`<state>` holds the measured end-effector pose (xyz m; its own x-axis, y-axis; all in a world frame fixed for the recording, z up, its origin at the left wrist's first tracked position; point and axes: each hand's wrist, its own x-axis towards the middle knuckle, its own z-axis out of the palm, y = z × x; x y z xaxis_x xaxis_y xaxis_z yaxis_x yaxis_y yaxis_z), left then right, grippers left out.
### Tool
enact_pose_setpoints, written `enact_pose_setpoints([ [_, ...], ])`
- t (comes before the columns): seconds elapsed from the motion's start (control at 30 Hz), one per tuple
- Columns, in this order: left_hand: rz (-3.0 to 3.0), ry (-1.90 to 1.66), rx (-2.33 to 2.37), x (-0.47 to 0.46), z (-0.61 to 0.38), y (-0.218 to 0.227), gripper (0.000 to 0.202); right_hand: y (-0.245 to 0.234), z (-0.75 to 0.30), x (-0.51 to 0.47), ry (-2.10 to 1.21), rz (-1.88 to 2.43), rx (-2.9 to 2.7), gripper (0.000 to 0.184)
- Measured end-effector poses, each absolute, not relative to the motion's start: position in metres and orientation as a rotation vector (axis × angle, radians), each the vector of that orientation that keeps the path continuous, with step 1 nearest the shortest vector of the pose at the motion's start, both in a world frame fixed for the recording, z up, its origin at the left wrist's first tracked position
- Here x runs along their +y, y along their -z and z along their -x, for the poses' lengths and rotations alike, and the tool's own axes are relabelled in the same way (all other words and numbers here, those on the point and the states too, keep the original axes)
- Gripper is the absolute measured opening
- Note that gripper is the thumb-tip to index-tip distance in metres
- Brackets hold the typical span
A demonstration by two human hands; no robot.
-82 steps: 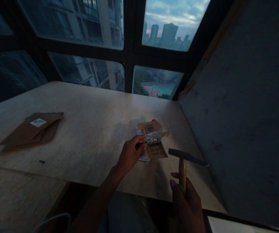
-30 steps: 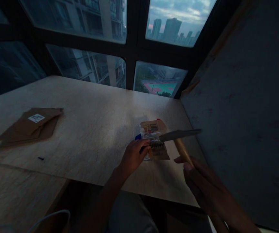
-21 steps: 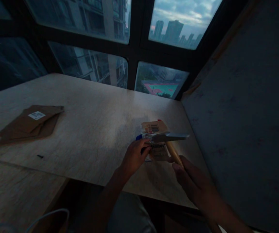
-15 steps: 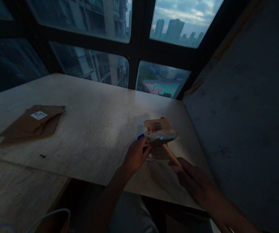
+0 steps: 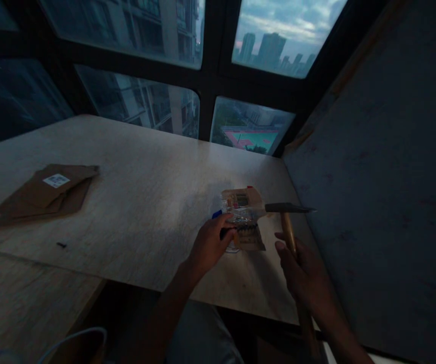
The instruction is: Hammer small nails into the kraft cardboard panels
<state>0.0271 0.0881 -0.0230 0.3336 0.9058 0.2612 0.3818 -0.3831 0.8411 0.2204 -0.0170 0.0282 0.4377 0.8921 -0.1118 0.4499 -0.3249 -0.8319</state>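
Note:
My right hand point(image 5: 306, 270) is closed round the wooden handle of a hammer point(image 5: 289, 230). The hammer's dark metal head is raised to the right of a cardboard package point(image 5: 251, 241), apart from it. On the package are a barcode and crumpled clear plastic point(image 5: 242, 216). My left hand point(image 5: 210, 243) pinches a dark, thin, ridged piece point(image 5: 246, 228) that sticks out rightward over the package; its kind is hard to tell in the dim light. Beside the left fingertips shows a small blue thing point(image 5: 216, 214), partly hidden.
Flat brown cardboard pieces point(image 5: 47, 189) with a white label lie at the left of the pale table point(image 5: 145, 177). Nearer the front edge is a small dark screw-like object point(image 5: 61, 245). A wall point(image 5: 373, 177) bounds the right side, windows the back. A pale cable point(image 5: 77, 333) curves at lower left.
The hammer has swung up and to the right, away from the package, with my right hand. My left hand stays in place, and the dark ridged piece is now uncovered.

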Motion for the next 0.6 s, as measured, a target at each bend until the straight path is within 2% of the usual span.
enact_pose_setpoints([
  [0.23, -2.009, -0.93, 1.071, 0.092, -0.034, 0.013, 0.048, 0.011, -0.208, -0.015, -0.785, 1.882, -1.014, 0.055],
  [0.6, -2.106, -0.935, 1.082, 0.097, -0.038, 0.016, 0.039, 0.02, -0.192, -0.008, -0.788, 1.837, -0.957, 0.045],
])
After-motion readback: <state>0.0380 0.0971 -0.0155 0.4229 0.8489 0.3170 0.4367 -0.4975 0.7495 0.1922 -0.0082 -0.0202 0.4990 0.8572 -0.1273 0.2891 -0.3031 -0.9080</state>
